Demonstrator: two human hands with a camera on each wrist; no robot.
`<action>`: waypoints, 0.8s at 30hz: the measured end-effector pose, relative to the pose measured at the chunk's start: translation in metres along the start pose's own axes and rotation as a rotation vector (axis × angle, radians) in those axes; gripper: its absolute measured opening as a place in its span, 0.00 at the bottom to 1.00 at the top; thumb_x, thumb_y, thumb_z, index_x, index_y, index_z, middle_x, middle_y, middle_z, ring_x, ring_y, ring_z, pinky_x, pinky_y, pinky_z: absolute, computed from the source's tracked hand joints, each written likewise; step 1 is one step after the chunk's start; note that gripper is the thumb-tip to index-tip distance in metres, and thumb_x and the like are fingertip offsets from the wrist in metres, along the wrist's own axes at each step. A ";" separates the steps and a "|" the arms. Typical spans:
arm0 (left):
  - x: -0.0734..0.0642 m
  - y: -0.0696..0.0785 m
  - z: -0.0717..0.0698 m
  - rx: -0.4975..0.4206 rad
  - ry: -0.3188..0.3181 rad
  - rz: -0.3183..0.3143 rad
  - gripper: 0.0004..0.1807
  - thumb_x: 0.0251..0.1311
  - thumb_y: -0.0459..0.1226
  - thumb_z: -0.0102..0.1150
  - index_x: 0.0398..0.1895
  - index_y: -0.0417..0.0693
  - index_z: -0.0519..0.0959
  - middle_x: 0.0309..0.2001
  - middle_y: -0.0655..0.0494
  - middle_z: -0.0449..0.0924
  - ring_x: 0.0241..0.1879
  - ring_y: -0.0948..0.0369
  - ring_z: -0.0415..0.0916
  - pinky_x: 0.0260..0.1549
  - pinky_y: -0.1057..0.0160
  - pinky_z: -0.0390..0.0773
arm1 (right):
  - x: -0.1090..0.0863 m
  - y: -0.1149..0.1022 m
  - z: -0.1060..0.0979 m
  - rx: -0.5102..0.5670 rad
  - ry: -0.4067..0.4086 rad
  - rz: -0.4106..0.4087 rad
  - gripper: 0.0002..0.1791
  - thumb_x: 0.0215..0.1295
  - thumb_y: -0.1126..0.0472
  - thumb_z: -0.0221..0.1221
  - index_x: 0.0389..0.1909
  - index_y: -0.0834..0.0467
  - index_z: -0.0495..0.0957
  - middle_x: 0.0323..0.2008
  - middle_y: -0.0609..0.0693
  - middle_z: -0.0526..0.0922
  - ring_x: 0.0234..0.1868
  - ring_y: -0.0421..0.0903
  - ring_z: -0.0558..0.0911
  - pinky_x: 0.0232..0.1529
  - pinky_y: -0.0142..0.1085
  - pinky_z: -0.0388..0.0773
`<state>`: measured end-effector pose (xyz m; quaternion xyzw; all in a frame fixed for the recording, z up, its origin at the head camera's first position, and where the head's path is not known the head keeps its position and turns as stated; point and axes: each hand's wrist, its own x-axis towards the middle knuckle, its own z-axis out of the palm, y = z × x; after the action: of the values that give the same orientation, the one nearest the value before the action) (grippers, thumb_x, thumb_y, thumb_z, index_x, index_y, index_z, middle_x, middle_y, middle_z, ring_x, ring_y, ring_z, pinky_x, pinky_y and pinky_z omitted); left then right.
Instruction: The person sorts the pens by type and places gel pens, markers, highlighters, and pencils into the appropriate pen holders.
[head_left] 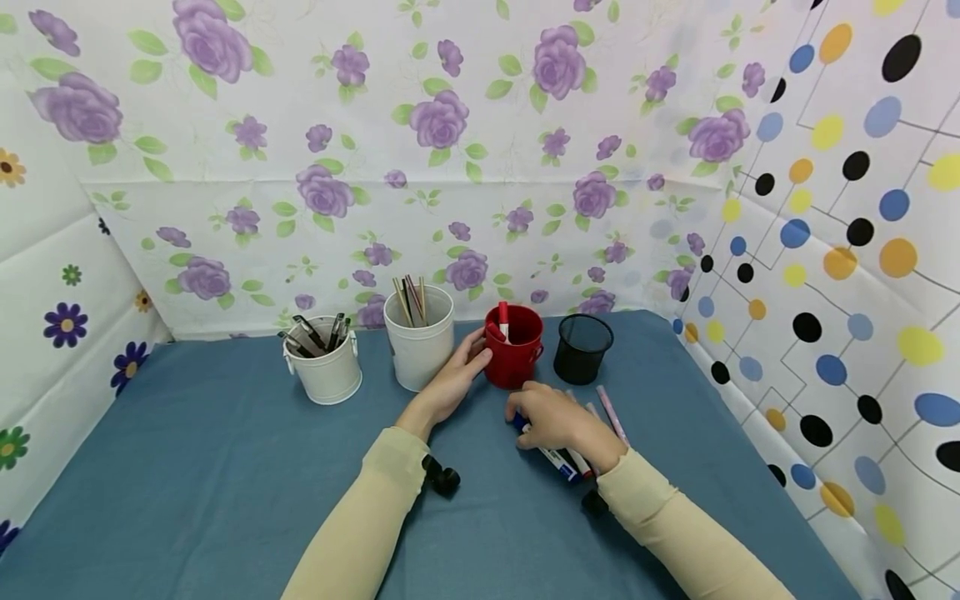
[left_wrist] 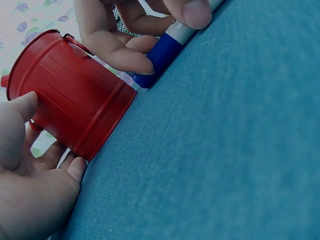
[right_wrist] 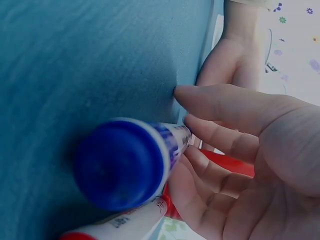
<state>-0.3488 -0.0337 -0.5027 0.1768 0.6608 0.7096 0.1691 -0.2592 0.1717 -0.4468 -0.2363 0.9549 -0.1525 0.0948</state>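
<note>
A smooth, tapered red pail (left_wrist: 72,92) and a black mesh cup (head_left: 579,365) stand on matte blue cloth (head_left: 225,483). The left hand (head_left: 452,377) curls round the pail; apart from it, the right hand (head_left: 557,418) touches a cylindrical whiteboard marker (left_wrist: 166,54) before the pail, pinched or not I cannot tell. The marker is white, blue-ended.

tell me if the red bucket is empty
Not empty: a red-and-white marker stands in the red bucket, its red end showing above the rim.
</note>
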 end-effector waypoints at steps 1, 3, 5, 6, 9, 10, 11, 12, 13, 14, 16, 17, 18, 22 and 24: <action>0.000 0.000 0.000 0.000 0.000 0.002 0.34 0.85 0.49 0.48 0.86 0.62 0.51 0.84 0.54 0.52 0.84 0.55 0.46 0.84 0.47 0.49 | 0.000 0.000 0.000 0.000 -0.001 0.001 0.14 0.59 0.60 0.79 0.44 0.50 0.87 0.40 0.47 0.77 0.40 0.46 0.75 0.48 0.58 0.81; 0.001 0.000 0.000 0.001 0.001 0.004 0.34 0.85 0.49 0.48 0.86 0.62 0.51 0.84 0.54 0.52 0.84 0.55 0.46 0.84 0.46 0.49 | 0.000 0.000 0.001 0.003 -0.003 0.004 0.15 0.59 0.61 0.79 0.45 0.50 0.87 0.40 0.47 0.77 0.40 0.46 0.75 0.48 0.58 0.81; 0.000 0.000 0.001 0.002 0.001 0.005 0.33 0.85 0.48 0.47 0.86 0.61 0.51 0.84 0.53 0.52 0.84 0.55 0.46 0.84 0.46 0.49 | 0.001 0.001 0.001 0.012 -0.006 0.003 0.15 0.60 0.63 0.78 0.45 0.50 0.85 0.40 0.47 0.78 0.40 0.46 0.75 0.48 0.56 0.81; 0.000 0.000 0.001 0.002 0.002 0.005 0.33 0.85 0.48 0.47 0.86 0.61 0.51 0.84 0.53 0.52 0.84 0.55 0.46 0.84 0.46 0.49 | 0.001 0.001 0.001 0.021 -0.006 0.002 0.16 0.60 0.64 0.78 0.45 0.51 0.85 0.40 0.48 0.78 0.41 0.47 0.75 0.48 0.55 0.82; 0.000 0.000 0.000 0.002 0.003 0.002 0.33 0.85 0.48 0.47 0.87 0.61 0.50 0.84 0.53 0.52 0.84 0.55 0.46 0.84 0.46 0.48 | 0.002 0.002 0.001 0.049 -0.012 0.005 0.17 0.60 0.65 0.77 0.47 0.52 0.82 0.40 0.50 0.80 0.41 0.47 0.76 0.47 0.54 0.83; -0.001 0.000 0.000 0.001 0.002 0.002 0.33 0.85 0.48 0.47 0.87 0.61 0.50 0.84 0.53 0.52 0.84 0.55 0.46 0.84 0.46 0.48 | 0.002 0.002 0.001 0.055 -0.013 0.005 0.18 0.60 0.65 0.77 0.47 0.52 0.82 0.40 0.50 0.80 0.41 0.48 0.76 0.47 0.53 0.83; 0.000 0.000 0.000 -0.001 0.003 0.001 0.33 0.85 0.48 0.47 0.87 0.61 0.51 0.84 0.53 0.52 0.84 0.55 0.46 0.84 0.46 0.48 | 0.002 0.002 0.001 0.062 -0.015 0.007 0.18 0.60 0.65 0.77 0.48 0.53 0.81 0.40 0.51 0.80 0.41 0.48 0.76 0.47 0.53 0.83; -0.001 0.000 0.000 -0.001 0.003 0.001 0.34 0.85 0.48 0.47 0.87 0.61 0.51 0.84 0.53 0.52 0.84 0.55 0.46 0.84 0.46 0.47 | 0.002 0.002 0.000 0.068 -0.015 0.007 0.19 0.60 0.66 0.77 0.48 0.53 0.81 0.39 0.51 0.80 0.40 0.48 0.76 0.46 0.52 0.83; -0.001 0.000 0.000 -0.002 0.003 0.000 0.34 0.85 0.48 0.47 0.87 0.61 0.51 0.84 0.53 0.52 0.84 0.55 0.46 0.84 0.46 0.47 | 0.002 0.003 0.000 0.071 -0.016 0.005 0.19 0.60 0.66 0.77 0.49 0.53 0.80 0.39 0.51 0.80 0.40 0.47 0.76 0.46 0.51 0.83; -0.001 0.001 0.000 -0.002 0.001 0.003 0.34 0.85 0.48 0.47 0.87 0.61 0.50 0.84 0.53 0.51 0.84 0.54 0.46 0.84 0.45 0.47 | 0.002 0.003 0.000 0.074 -0.016 0.004 0.20 0.60 0.66 0.77 0.49 0.53 0.80 0.39 0.50 0.80 0.40 0.47 0.76 0.45 0.50 0.83; -0.001 0.001 0.000 -0.002 0.000 0.004 0.34 0.85 0.48 0.47 0.87 0.60 0.50 0.84 0.52 0.51 0.84 0.54 0.45 0.84 0.44 0.47 | 0.002 0.004 0.000 0.082 -0.019 0.000 0.20 0.60 0.67 0.76 0.50 0.54 0.79 0.37 0.50 0.80 0.38 0.47 0.76 0.42 0.48 0.82; -0.001 0.001 0.000 -0.001 -0.002 0.004 0.34 0.85 0.48 0.47 0.87 0.61 0.50 0.84 0.52 0.51 0.84 0.54 0.45 0.84 0.44 0.46 | 0.001 0.004 -0.001 0.087 -0.022 0.002 0.20 0.60 0.67 0.76 0.50 0.55 0.79 0.36 0.50 0.80 0.37 0.46 0.77 0.41 0.47 0.82; -0.001 0.001 0.000 -0.002 -0.004 0.006 0.34 0.85 0.48 0.47 0.87 0.60 0.50 0.84 0.52 0.50 0.84 0.53 0.45 0.84 0.44 0.46 | 0.001 0.004 -0.001 0.091 -0.024 0.006 0.20 0.60 0.67 0.76 0.50 0.55 0.79 0.35 0.49 0.80 0.36 0.46 0.77 0.40 0.45 0.82; 0.000 0.001 0.000 -0.001 -0.010 0.014 0.34 0.85 0.48 0.47 0.87 0.60 0.49 0.84 0.51 0.50 0.84 0.53 0.44 0.84 0.44 0.45 | 0.001 0.005 -0.001 0.102 -0.038 0.026 0.21 0.61 0.67 0.76 0.51 0.56 0.79 0.32 0.49 0.80 0.32 0.44 0.78 0.35 0.41 0.82; 0.000 0.000 0.000 -0.001 -0.011 0.018 0.34 0.86 0.47 0.47 0.87 0.59 0.49 0.84 0.51 0.49 0.84 0.53 0.44 0.84 0.43 0.45 | 0.001 0.005 -0.001 0.099 -0.044 0.038 0.20 0.61 0.66 0.76 0.51 0.56 0.80 0.32 0.48 0.80 0.31 0.44 0.78 0.34 0.40 0.82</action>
<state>-0.3491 -0.0336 -0.5023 0.1866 0.6578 0.7105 0.1664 -0.2621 0.1759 -0.4476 -0.2166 0.9482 -0.1925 0.1303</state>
